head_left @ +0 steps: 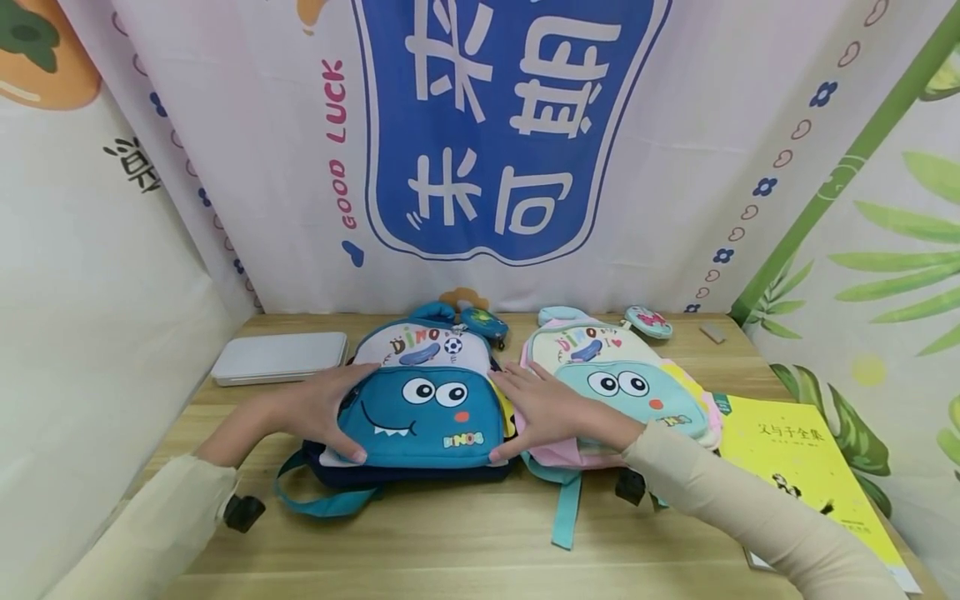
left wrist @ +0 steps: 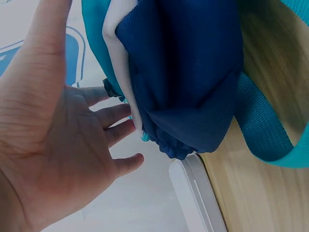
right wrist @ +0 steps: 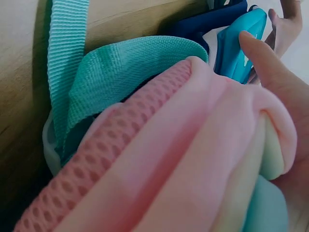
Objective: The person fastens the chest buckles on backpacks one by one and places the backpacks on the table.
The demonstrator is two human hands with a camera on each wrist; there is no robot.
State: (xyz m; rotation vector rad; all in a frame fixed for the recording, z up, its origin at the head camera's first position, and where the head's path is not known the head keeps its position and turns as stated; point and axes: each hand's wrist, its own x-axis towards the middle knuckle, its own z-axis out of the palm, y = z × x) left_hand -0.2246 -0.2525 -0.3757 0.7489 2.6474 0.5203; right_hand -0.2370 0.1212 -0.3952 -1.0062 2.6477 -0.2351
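A dark teal backpack (head_left: pixel 427 417) with a cartoon dinosaur face lies front up on the table, between two hands. At its left side, the left hand (head_left: pixel 321 410) has its fingers spread, thumb near the lower front edge; in the left wrist view this hand's fingers reach along the bag's navy side (left wrist: pixel 188 63). On the opposite side the right hand (head_left: pixel 543 408) also spreads its fingers, its thumb at the bag's lower right corner. Under the right forearm lies a pink and mint backpack (head_left: pixel 622 387), whose pink mesh (right wrist: pixel 116 145) fills much of the right wrist view.
A white flat case (head_left: pixel 281 357) sits at the back left. To the right, a yellow book (head_left: pixel 810 475) lies partly beneath the right sleeve, and a small eraser-like block (head_left: pixel 712 333) is at the back. A mint strap (head_left: pixel 567 508) and a teal strap (head_left: pixel 330 503) trail on the table (head_left: pixel 450 550).
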